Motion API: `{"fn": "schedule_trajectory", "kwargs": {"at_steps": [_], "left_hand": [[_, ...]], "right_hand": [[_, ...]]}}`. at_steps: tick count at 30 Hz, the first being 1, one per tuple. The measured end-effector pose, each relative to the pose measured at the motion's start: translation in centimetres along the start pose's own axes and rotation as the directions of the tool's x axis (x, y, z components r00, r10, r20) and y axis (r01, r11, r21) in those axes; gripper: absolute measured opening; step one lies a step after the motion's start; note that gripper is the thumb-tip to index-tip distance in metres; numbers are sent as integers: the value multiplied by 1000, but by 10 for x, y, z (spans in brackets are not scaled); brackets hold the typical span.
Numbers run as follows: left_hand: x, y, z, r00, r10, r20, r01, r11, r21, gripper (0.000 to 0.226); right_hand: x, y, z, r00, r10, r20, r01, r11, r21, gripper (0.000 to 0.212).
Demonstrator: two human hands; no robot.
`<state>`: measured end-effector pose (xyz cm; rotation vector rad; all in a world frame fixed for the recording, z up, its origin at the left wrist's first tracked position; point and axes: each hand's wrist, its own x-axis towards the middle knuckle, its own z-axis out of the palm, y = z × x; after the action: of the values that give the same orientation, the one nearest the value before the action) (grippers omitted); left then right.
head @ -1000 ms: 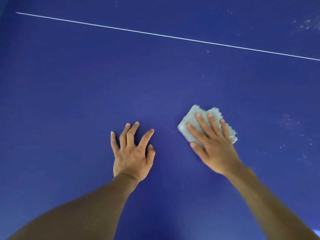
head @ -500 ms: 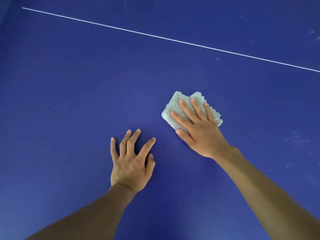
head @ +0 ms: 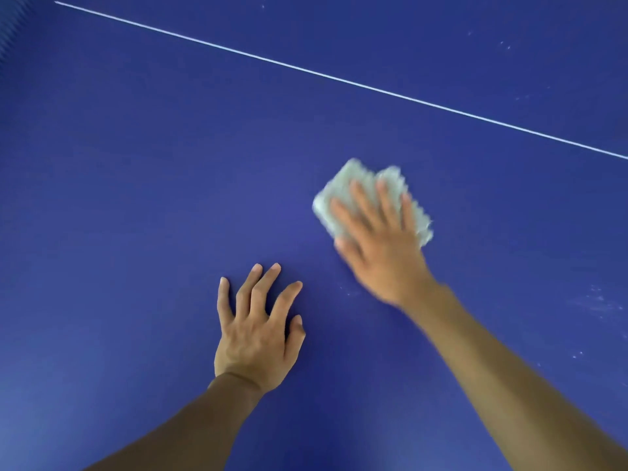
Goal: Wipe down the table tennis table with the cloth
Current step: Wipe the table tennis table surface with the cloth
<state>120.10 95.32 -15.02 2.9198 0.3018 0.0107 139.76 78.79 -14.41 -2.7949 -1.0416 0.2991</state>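
The blue table tennis table (head: 136,198) fills the whole view. A folded pale grey-green cloth (head: 346,180) lies flat on it right of centre. My right hand (head: 380,246) presses down on the cloth with fingers spread over it, and both are blurred by motion. My left hand (head: 258,331) rests flat on the bare tabletop below and to the left of the cloth, fingers apart, holding nothing.
A thin white line (head: 339,79) crosses the tabletop diagonally from upper left to right. Pale dust specks and smears (head: 598,300) mark the surface at the right, with fainter ones (head: 504,45) beyond the line.
My right hand has slid the cloth up and to the left across the table, away from me. My left hand has stayed planted in place.
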Motion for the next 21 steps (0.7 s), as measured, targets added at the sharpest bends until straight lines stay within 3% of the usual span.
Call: {"fn": "schedule_trajectory", "kwargs": {"at_steps": [3, 5, 8, 10, 12, 14, 17, 21], "left_hand": [[0, 0, 1, 1000, -20, 11, 20, 1000, 7, 56], [0, 0, 1, 1000, -18, 14, 18, 1000, 8, 57], [1, 1, 1, 999, -19, 32, 19, 1000, 13, 57], [0, 2, 0, 999, -21, 46, 20, 1000, 16, 57], [-1, 0, 0, 998, -21, 51, 20, 1000, 24, 57], [-1, -1, 1, 998, -25, 51, 24, 999, 34, 58], [-2, -1, 1, 998, -25, 51, 23, 999, 39, 58], [-2, -1, 2, 999, -21, 48, 20, 999, 25, 57]], "right_hand": [[-95, -14, 18, 987, -155, 33, 155, 988, -3, 56], [-136, -2, 18, 991, -133, 33, 133, 991, -17, 56], [-149, 20, 10, 989, 148, 27, -149, 988, 30, 58], [-131, 16, 8, 914, 405, 12, -404, 907, 119, 62], [-104, -6, 11, 846, 533, -20, -524, 837, 161, 63], [-86, -34, 16, 882, 469, -52, -460, 879, 126, 61], [-107, -66, 33, 975, 212, -63, -208, 976, 66, 58], [-195, -71, 48, 997, 70, -30, -69, 997, 34, 56]]}}
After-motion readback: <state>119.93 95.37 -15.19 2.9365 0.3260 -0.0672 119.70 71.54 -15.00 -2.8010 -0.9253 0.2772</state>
